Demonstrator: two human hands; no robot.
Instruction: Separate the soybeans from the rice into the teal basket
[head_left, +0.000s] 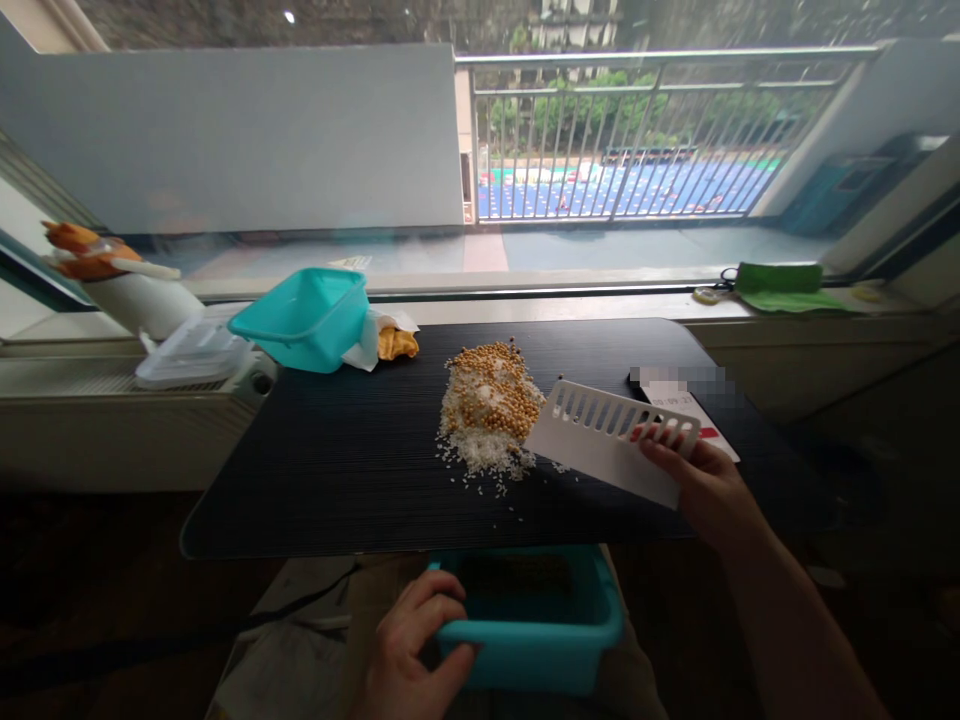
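My right hand (709,485) grips one end of a white slotted plastic plate (600,450), held tilted over the table's right part. The plate's far end is close to a pile of white rice and yellow beans (491,400) on the dark table. Loose rice grains lie scattered at the near side of the pile. My left hand (424,640) is closed on the left rim of a turquoise plastic basin (532,655) below the table's front edge. Inside the basin it is dark, with some grainy contents that I cannot make out.
Another turquoise basin (307,320) stands at the back left of the black table (322,460), beside a crumpled yellow-brown wrapper (397,343). A phone-like device (686,405) lies at the right. On the sill are a clear lid (195,350), a green cloth (784,285) and a tape roll (707,296).
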